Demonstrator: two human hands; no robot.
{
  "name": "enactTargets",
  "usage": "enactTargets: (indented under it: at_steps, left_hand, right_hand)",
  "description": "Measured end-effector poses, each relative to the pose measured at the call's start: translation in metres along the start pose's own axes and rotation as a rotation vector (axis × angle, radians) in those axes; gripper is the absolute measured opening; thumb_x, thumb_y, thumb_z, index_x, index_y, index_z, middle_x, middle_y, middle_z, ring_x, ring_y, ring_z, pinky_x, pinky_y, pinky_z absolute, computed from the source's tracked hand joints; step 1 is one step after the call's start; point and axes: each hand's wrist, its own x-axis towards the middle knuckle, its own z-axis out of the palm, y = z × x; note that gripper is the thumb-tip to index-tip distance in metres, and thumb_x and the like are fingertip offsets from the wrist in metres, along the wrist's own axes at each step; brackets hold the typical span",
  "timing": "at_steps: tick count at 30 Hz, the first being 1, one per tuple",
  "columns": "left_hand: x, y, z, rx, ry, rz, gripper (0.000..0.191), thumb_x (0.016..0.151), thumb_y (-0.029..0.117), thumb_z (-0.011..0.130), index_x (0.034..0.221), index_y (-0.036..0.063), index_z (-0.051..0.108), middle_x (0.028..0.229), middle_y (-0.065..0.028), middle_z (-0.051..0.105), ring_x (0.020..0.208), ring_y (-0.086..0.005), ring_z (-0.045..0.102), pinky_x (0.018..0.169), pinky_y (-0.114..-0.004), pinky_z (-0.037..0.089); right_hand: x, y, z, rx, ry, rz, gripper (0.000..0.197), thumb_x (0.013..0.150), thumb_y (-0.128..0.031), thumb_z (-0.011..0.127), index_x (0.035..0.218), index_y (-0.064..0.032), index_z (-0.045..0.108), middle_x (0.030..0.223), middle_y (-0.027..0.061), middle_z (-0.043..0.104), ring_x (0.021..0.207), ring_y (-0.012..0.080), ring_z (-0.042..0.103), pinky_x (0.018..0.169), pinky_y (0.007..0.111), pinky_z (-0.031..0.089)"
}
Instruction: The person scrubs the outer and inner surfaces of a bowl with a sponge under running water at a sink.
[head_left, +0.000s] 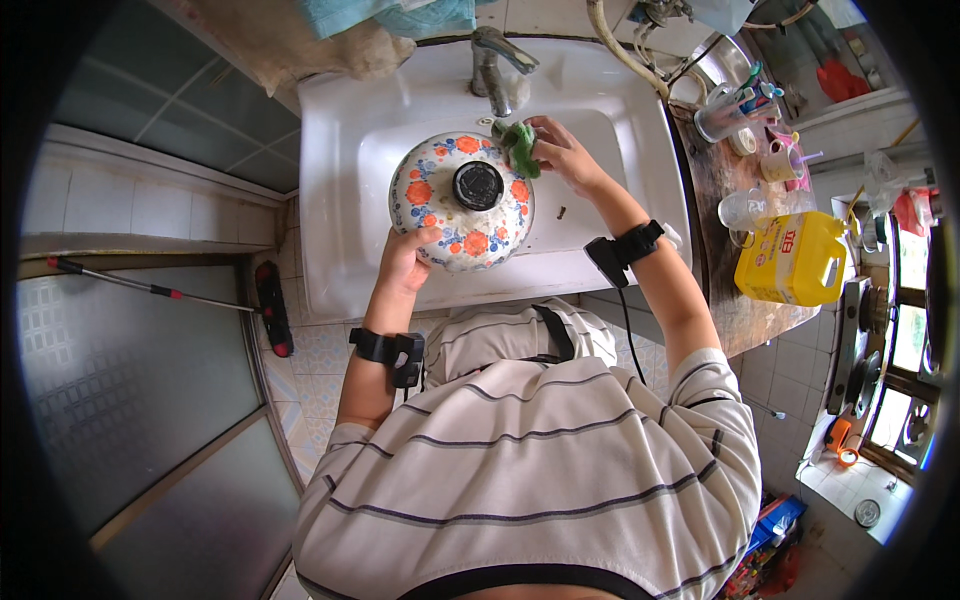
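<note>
A round white pot lid (450, 214) with orange and blue flowers and a black knob (478, 186) is held over the white sink (341, 187). My left hand (407, 259) grips its near-left rim, thumb on top and the other fingers out of sight underneath. Bunched in my right hand (566, 157) is a green cloth (517, 146), pressed at the lid's far-right edge. The metal faucet (491, 71) stands just beyond the lid. Whether water flows from it I cannot tell.
On the wooden counter (716, 277) to the right stand a yellow jug (791, 259), a clear plastic cup (742, 208) and a holder with toothbrushes (724, 116). A pale hose (619, 41) hangs behind the sink. A broom (271, 307) leans at the left by the glass door (135, 360).
</note>
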Motion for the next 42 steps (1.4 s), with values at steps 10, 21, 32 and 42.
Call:
enactTargets:
  at_steps: [10, 21, 32, 42]
  left_hand:
    - [-0.008, 0.002, -0.004, 0.028, 0.004, 0.001, 0.06, 0.061, 0.004, 0.068, 0.116, -0.0032, 0.045, 0.108, -0.0133, 0.056, 0.099, -0.0238, 0.056, 0.086, -0.035, 0.046]
    - [-0.015, -0.002, -0.013, 0.051, 0.094, 0.088, 0.059, 0.062, 0.005, 0.07, 0.115, -0.0028, 0.045, 0.107, -0.0124, 0.056, 0.097, -0.0238, 0.056, 0.085, -0.037, 0.047]
    - [-0.026, -0.003, -0.012, 0.081, 0.159, 0.152, 0.058, 0.062, 0.004, 0.069, 0.115, -0.003, 0.046, 0.106, -0.0123, 0.056, 0.097, -0.0237, 0.057, 0.084, -0.037, 0.047]
    - [-0.032, 0.001, -0.01, 0.114, 0.192, 0.179, 0.057, 0.06, 0.004, 0.07, 0.111, -0.0036, 0.048, 0.103, -0.012, 0.057, 0.094, -0.0229, 0.058, 0.083, -0.035, 0.048]
  right_hand:
    - [0.002, 0.006, -0.003, -0.194, -0.074, -0.099, 0.037, 0.075, -0.007, 0.057, 0.111, -0.0036, 0.049, 0.111, 0.0062, 0.051, 0.101, 0.0158, 0.048, 0.085, 0.029, 0.04]
    - [-0.005, -0.011, -0.023, -0.849, 0.002, -0.451, 0.028, 0.067, -0.003, 0.065, 0.092, -0.0005, 0.053, 0.106, 0.0075, 0.052, 0.108, 0.0185, 0.045, 0.09, 0.031, 0.038]
    - [0.013, -0.009, -0.029, -0.33, 0.209, -0.342, 0.019, 0.079, -0.015, 0.062, 0.086, -0.0008, 0.05, 0.074, 0.0012, 0.052, 0.069, 0.0082, 0.047, 0.063, 0.022, 0.04]
    - [0.012, -0.035, -0.05, -0.188, -0.071, -0.104, 0.012, 0.079, -0.015, 0.057, 0.08, -0.007, 0.048, 0.078, 0.0022, 0.052, 0.075, 0.0154, 0.052, 0.072, 0.028, 0.042]
